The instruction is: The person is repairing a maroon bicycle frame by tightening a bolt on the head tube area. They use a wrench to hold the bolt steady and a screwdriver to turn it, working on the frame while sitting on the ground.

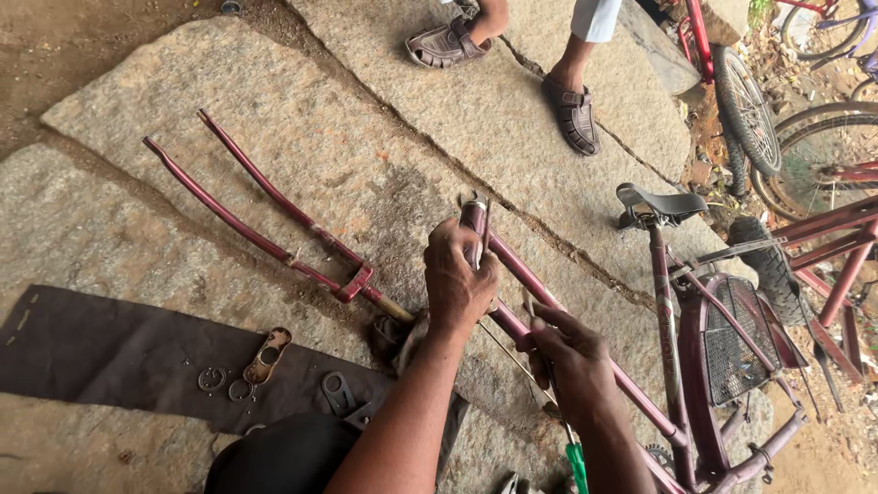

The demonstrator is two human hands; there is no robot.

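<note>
Lying across broad stone slabs (pixel 302 110), a maroon bicycle frame (pixel 549 302) runs from its head tube near the picture's middle down to the lower right, where its black saddle (pixel 660 203) and mesh-covered rear part stand. A long crack between the slabs passes just behind the head tube. Open stone spreads to the upper left; the right edge is crowded with parked bicycles (pixel 805 137).

One detached maroon fork (pixel 274 229) lies on the stone to the left, its two blades pointing toward the upper left and its steerer end near the person's wrist. One dark cloth (pixel 101 352) covers the ground at lower left, carrying a few small ring-shaped parts (pixel 224 382) and one flat metal tool (pixel 337 393). Two sandalled feet (pixel 512 69) of another person stand at the top.

The left hand (pixel 457 279) has its grip closed tight around the head tube (pixel 476 220) of the frame, fingers wrapped over its top end. The right hand (pixel 572 361) sits just beside the lower tubes, its grip narrow, fingers curled on a thin tool; a green handle (pixel 577 465) shows below the wrist. Whether that handle belongs to the same tool, I cannot tell.
</note>
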